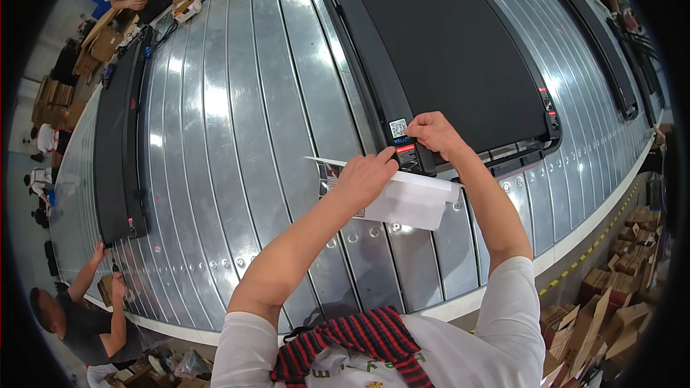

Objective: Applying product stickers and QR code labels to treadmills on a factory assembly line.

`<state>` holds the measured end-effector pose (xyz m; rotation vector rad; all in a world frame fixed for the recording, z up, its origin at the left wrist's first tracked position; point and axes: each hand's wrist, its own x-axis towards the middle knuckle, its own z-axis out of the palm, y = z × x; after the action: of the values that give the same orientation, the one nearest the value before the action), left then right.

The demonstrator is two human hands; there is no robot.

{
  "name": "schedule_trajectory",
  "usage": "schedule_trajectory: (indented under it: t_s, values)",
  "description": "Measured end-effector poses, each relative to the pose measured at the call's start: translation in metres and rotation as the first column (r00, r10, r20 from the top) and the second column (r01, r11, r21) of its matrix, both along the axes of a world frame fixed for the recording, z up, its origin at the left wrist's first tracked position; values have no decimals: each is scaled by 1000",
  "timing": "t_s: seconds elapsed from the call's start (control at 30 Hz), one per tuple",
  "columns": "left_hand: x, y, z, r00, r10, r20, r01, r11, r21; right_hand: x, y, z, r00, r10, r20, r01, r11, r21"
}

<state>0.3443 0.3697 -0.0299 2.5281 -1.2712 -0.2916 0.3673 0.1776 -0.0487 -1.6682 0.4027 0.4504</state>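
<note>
Touching one treadmill (pixel 460 50), right grip (pixel 436 134) pressed together, left grip (pixel 364 178) unclear, one white sheet (pixel 406 208)

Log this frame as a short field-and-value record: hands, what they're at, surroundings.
Left hand: over a white sheet, fingertips beside a red-and-black label; grip unclear
Right hand: fingertips at the edge of a square code label
Main item: long, flat black machine, both labels at its near left corner
Surface: slatted metal worktop
Left side: second black machine, a co-worker at its near end
Lower right: cardboard boxes
</note>
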Motion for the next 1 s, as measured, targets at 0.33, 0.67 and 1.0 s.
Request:
schedule_trajectory:
  t_s: [0.33, 0.67, 1.0]
  values:
    - [9, -8, 0, 999, -12, -48, 15, 998, 67, 2, 1, -11, 994, 24, 104, -7, 987, -159]
    - [6, -13, 3, 998, -54, 18, 52, 994, 97, -9, 2, -10, 981, -31, 193, 49, 994, -92]
    - [6, -13, 4, 990, -92, 106, 79, 990, 119, -3, 5, -9, 978, 43, 205, 30, 939, -341]
